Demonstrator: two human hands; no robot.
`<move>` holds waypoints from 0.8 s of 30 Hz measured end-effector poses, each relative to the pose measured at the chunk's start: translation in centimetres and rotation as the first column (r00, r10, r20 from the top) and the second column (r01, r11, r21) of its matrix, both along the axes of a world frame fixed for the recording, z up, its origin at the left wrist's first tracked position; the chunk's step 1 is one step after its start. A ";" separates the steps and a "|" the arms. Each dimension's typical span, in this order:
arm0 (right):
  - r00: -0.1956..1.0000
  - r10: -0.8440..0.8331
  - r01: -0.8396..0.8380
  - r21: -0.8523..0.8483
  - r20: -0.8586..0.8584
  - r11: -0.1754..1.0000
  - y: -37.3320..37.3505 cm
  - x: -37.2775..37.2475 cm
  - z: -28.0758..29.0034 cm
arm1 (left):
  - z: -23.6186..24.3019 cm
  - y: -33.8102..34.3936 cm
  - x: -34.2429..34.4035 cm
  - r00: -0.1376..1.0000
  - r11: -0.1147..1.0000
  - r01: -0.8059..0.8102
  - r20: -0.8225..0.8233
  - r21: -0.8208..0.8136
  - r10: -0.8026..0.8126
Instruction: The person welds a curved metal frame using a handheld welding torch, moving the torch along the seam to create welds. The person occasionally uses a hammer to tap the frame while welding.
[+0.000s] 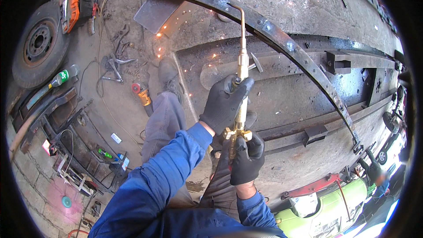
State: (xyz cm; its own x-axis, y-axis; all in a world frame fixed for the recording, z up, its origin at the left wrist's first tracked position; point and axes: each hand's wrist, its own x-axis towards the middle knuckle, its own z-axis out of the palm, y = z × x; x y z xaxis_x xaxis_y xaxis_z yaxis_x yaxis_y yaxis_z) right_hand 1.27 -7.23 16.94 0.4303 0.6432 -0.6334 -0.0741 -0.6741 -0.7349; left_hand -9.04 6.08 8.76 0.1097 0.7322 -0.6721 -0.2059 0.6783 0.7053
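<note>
My left hand, in a black glove, is wrapped round the brass handle of a gas torch. Lower down, my right hand, also black-gloved, grips the torch's rear end just below its two brass valve knobs. The torch's thin bent tip reaches up to a long curved steel bar with bolt heads or holes along it. Whether the tip touches the bar I cannot tell. Orange sparks lie scattered near a flat metal plate beneath the bar. No flame can be made out.
A hammer lies on the steel frame beyond my hands. An angle grinder and loose hand tools lie on the floor to the left, near a wheel. At lower right stand a green car body part and another person.
</note>
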 end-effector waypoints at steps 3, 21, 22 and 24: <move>0.997 0.035 -0.035 -0.006 0.063 0.999 0.1 0.0 0.1 | 0.2 0.0 0.0 1.000 1.000 0.012 -0.020 -0.012 -0.013; 0.998 0.010 -0.016 -0.107 -0.060 0.994 -1.1 6.4 1.3 | -1.3 1.0 -2.5 0.985 0.990 -0.126 0.107 -0.070 0.133; 0.997 0.069 -0.074 -0.137 -0.041 0.988 -1.3 7.9 1.9 | -1.9 1.3 -3.2 0.973 0.979 -0.183 0.129 -0.089 0.193; 0.989 0.113 -0.131 -0.225 -0.091 0.966 -1.9 10.8 3.8 | -3.1 1.5 -4.3 0.944 0.957 -0.256 0.180 -0.135 0.277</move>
